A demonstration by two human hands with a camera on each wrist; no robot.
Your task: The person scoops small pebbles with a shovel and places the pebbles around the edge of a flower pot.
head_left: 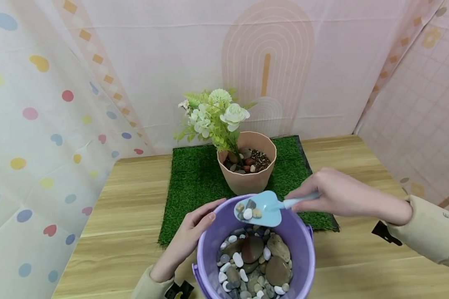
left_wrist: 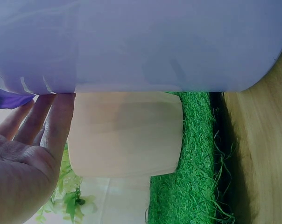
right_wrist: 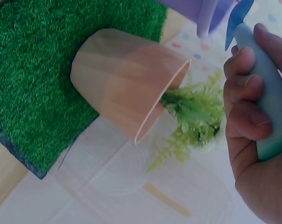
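My right hand (head_left: 331,193) grips the handle of a light blue hand trowel (head_left: 270,214), fingers curled round it. Several small pebbles (head_left: 248,214) lie in its blade, which is over the far part of a purple bucket (head_left: 205,261). Inside the bucket are brown, grey and white stones (head_left: 252,249). My left hand (head_left: 187,232) rests against the bucket's outer left side, thumb at the rim. The left wrist view shows its fingers (left_wrist: 59,119) nearly straight along the wall. Behind the bucket stands a pinkish flowerpot (head_left: 247,182) holding soil, stones and white artificial flowers (head_left: 220,114).
A green artificial grass mat (head_left: 191,178) lies under the pot on the wooden table (head_left: 134,199). Patterned cloths (head_left: 172,62) hang behind the table and at both sides. The bucket stands near the front.
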